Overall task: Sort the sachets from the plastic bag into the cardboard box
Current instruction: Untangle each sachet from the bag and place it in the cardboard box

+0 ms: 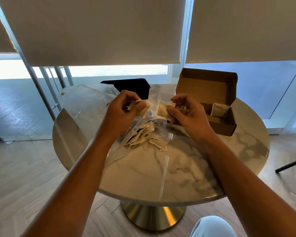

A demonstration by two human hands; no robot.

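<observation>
Right hand (pixel 186 112) pinches sachet (pixel 163 109) mid-frame; box (pixel 217 103) just right of it, nearer this hand. Left hand (pixel 125 108) pinches another sachet above bag (pixel 85 103), pile (pixel 143 135) below.

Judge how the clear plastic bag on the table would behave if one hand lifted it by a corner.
The plastic bag would probably flop and sag, since its film lies crumpled and folded. It looks light for its size, being thin and see-through. Lifted by a corner, the loose sachets heaped at its mouth would likely slide or spill onto the marble table.
</observation>
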